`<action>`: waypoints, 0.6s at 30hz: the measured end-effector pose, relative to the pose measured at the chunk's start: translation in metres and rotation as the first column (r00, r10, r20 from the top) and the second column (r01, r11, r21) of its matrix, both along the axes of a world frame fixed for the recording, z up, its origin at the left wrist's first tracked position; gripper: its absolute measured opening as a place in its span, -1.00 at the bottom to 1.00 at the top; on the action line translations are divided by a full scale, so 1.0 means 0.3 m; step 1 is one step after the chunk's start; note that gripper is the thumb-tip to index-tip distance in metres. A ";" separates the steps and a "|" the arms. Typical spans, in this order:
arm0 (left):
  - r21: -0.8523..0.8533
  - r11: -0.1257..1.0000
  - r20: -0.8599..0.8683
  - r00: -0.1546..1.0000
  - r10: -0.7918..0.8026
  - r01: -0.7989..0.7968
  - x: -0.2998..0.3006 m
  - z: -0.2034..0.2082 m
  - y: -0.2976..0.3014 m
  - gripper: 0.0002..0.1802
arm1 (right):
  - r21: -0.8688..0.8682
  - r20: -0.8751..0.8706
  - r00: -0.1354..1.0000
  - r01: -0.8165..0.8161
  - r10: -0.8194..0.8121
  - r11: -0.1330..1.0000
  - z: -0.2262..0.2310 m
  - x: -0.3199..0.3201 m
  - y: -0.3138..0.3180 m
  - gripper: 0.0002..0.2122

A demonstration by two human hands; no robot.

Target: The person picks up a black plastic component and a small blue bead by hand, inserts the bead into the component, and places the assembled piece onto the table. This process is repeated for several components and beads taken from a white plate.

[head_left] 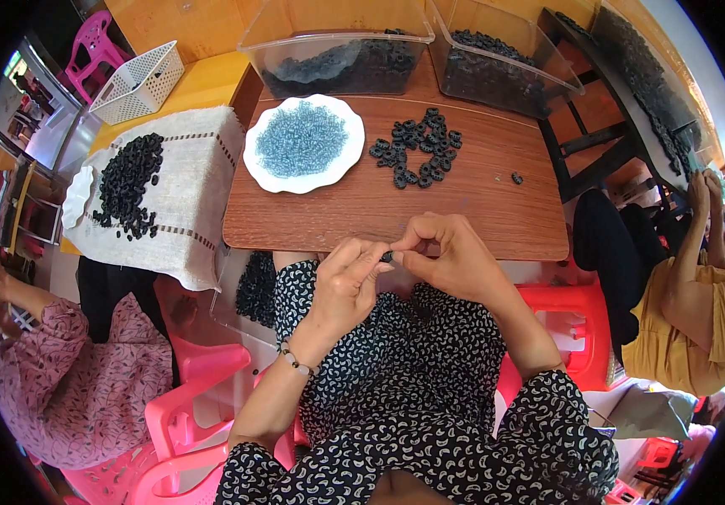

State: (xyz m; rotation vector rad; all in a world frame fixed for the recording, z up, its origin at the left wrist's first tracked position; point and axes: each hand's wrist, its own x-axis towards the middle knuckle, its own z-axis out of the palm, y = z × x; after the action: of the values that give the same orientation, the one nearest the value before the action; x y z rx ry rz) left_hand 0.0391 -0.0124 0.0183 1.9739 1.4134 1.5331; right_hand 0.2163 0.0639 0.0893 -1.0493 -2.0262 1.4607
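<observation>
A small black ring-shaped part [387, 256] is pinched between my two hands, just off the near edge of the brown table [312, 223]. My left hand [348, 282] grips it from the left with thumb and fingertips. From the other side my right hand [446, 254] has its thumb and forefinger pressed against the same part; the fingers cover most of it. Beyond my hands, a white scalloped plate [263, 179] holds many small clear bluish pieces. Right of the plate lies a loose cluster of black parts [419, 150], and one black part [517, 178] sits apart from it.
Two clear plastic bins [337, 42] [505, 59] with black parts stand along the table's far side. At left, a cloth-covered table [185, 168] bears a heap of black parts [129, 181]; a white basket [139, 84] stands behind. People sit at both sides, near pink and red chairs [573, 324].
</observation>
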 end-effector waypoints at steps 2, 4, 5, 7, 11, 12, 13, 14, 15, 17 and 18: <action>0.006 1.000 -0.029 1.000 -0.002 0.002 -0.001 -0.017 0.005 -0.71 | 0.106 0.021 1.000 -0.006 0.004 0.994 -0.005 -0.004 -0.006 -0.94; 0.014 1.000 -0.059 0.998 -0.003 0.003 0.001 -0.015 0.004 -0.71 | 0.181 0.040 0.999 -0.002 -0.005 0.983 -0.008 -0.006 -0.011 -0.91; -0.002 1.000 -0.023 1.000 -0.015 0.015 0.005 -0.004 0.002 -0.67 | 0.185 0.039 0.999 -0.003 -0.005 0.983 -0.015 0.001 -0.003 -0.91; -0.013 1.000 0.013 1.000 -0.026 0.026 0.011 0.005 -0.001 -0.62 | -0.037 -0.073 0.997 -0.030 0.027 0.999 -0.030 0.028 0.026 -0.88; -0.006 0.999 0.081 0.996 -0.044 0.044 0.009 0.025 -0.013 -0.61 | -0.263 -0.243 0.966 -0.158 0.093 0.952 -0.019 0.053 0.074 -0.82; -0.008 0.999 0.090 0.995 -0.046 0.047 0.007 0.033 -0.014 -0.60 | -0.310 -0.250 0.963 -0.182 0.105 0.933 -0.019 0.056 0.083 -0.77; -0.005 0.999 0.091 0.995 -0.044 0.045 0.008 0.042 -0.015 -0.60 | -0.356 -0.257 0.959 -0.207 0.117 0.911 -0.021 0.058 0.088 -0.72; 0.005 0.999 0.098 0.995 -0.038 0.037 0.012 0.050 -0.015 -0.60 | -0.354 -0.256 0.959 -0.209 0.121 0.911 -0.028 0.059 0.091 -0.72; 0.014 0.999 0.105 0.994 -0.031 0.029 0.013 0.056 -0.016 -0.59 | -0.397 -0.290 0.947 -0.249 0.137 0.883 -0.039 0.060 0.094 -0.67; 0.045 0.999 0.057 0.998 0.000 -0.002 0.006 0.067 -0.012 -0.59 | -0.438 -0.322 0.934 -0.291 0.154 0.851 -0.060 0.056 0.097 -0.62; 0.075 0.997 0.009 1.000 0.029 -0.029 0.004 0.073 -0.012 -0.59 | -0.463 -0.363 0.913 -0.349 0.185 0.815 -0.071 0.053 0.097 -0.57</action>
State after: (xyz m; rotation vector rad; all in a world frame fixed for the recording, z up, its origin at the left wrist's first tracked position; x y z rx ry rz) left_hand 0.0403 -0.0161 0.0401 1.9959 1.4067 1.6285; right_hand 0.2320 0.0931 0.0680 -0.6644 -1.6381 2.2582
